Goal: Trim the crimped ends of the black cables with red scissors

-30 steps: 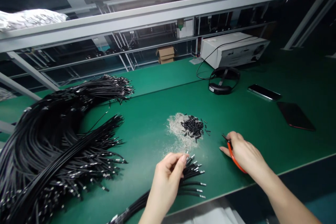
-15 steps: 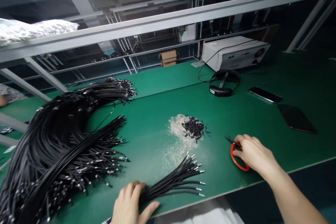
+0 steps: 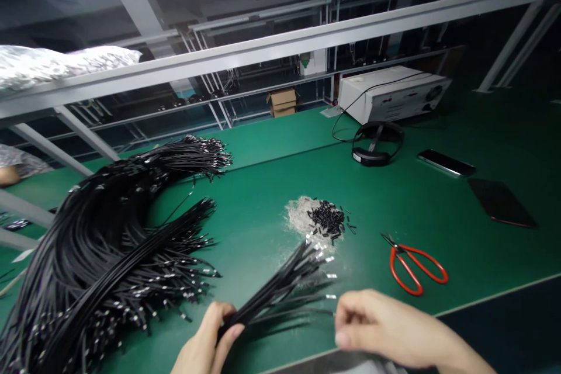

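Observation:
My left hand point(image 3: 205, 339) is closed around a bundle of thin black cables point(image 3: 263, 298) near the bench's front edge. The bundle is tilted up, its silver-tipped ends fanning to the right and blurred by motion. My right hand point(image 3: 368, 324) is at the right of those ends, fingers curled in; one cable end reaches its fingertips. Whether that cable is gripped is hidden. Beyond this hand lie red-handled scissors point(image 3: 409, 263), handles spread, touched by neither hand. Behind the bundle sits a pile of short black tube pieces point(image 3: 328, 219) beside pale, stringy scraps point(image 3: 300, 215).
A large heap of black cables point(image 3: 109, 216) covers the left of the green bench point(image 3: 258, 187). Farther back are a black headband device point(image 3: 374, 152), a phone point(image 3: 446, 162), a dark flat tablet-like object point(image 3: 502, 203) and a white machine point(image 3: 390, 96). A metal rail point(image 3: 280, 44) crosses behind.
My right hand has let go of the scissors, leaving them on the bench, and moved left to the cable ends. My left hand has lifted and tilted the cable bundle.

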Tool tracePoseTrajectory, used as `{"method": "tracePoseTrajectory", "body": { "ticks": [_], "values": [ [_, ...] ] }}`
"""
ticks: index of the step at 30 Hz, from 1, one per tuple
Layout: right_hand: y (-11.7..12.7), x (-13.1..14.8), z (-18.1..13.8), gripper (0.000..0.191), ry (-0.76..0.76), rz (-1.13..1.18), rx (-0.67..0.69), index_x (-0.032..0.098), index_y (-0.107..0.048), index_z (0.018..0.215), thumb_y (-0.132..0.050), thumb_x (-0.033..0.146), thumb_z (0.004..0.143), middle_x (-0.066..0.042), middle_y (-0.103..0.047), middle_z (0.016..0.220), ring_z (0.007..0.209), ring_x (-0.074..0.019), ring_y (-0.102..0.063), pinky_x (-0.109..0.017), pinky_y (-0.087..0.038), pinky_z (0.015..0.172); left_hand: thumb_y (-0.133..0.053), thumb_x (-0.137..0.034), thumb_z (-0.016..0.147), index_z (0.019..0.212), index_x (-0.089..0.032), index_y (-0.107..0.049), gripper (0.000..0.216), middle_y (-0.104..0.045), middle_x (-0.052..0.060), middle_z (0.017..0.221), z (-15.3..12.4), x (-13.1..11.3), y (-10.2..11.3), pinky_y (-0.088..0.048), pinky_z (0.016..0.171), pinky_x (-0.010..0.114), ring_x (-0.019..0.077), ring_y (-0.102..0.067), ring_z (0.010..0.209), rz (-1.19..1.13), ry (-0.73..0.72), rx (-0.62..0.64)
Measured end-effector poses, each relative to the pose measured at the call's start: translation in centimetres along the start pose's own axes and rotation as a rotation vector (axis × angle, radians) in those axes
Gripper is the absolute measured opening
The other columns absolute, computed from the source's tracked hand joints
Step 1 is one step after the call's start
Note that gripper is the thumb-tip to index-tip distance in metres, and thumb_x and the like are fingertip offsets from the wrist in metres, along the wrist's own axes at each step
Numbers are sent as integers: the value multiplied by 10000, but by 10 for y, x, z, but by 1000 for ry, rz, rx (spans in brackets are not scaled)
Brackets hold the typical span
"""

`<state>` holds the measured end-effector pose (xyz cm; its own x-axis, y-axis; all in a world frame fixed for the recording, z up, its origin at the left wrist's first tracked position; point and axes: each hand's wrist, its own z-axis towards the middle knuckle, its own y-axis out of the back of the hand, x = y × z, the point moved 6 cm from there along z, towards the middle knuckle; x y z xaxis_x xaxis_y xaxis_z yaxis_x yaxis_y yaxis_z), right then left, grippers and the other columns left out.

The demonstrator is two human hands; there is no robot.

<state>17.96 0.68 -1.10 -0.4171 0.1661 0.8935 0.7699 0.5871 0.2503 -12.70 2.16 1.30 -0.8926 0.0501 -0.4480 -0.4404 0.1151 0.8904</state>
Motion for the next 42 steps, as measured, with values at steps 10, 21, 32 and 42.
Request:
{"method": "tracePoseTrajectory", "body": {
  "ticks": [10, 21, 32, 42],
  "values": [
    [-69, 63, 45, 913, 128, 1059, 291, 294, -130, 1477, -671, 489, 767, -131, -550, 1194, 868, -216, -673, -375, -479, 831, -331, -483, 895, 951, -244, -561, 336, -653, -6, 868, 34, -21, 20, -495, 669, 182, 108, -649, 758, 67, 10, -226],
    [-28, 85, 74, 471, 377, 1302, -224, 194, -479, 1244, -594, 346, 813, -86, -547, 1227, 1161, -225, -500, -382, -377, 1010, -302, -422, 923, 949, -245, -545, 301, -679, -15, 871, 35, -34, 18, -441, 574, 194, 120, -674, 705, 188, 99, -328],
    [-45, 42, 58, 271, 502, 625, -631, 208, -543, 843, -503, 475, 869, -37, -568, 811, 734, -166, -551, -278, -431, 679, -319, -432, 915, 964, -246, -556, 305, -688, -5, 950, 28, -29, 25, -471, 563, 203, 134, -685, 741, 215, 94, -474],
    [-112, 123, 109, 614, 405, 914, 44, 122, -567, 1163, -481, 635, 836, -116, -633, 1076, 966, -217, -603, -353, -461, 854, -331, -411, 907, 1012, -198, -624, 378, -639, 56, 1083, -3, -41, 46, -513, 882, 217, 132, -617, 1009, -109, -57, -414]
  ]
}}
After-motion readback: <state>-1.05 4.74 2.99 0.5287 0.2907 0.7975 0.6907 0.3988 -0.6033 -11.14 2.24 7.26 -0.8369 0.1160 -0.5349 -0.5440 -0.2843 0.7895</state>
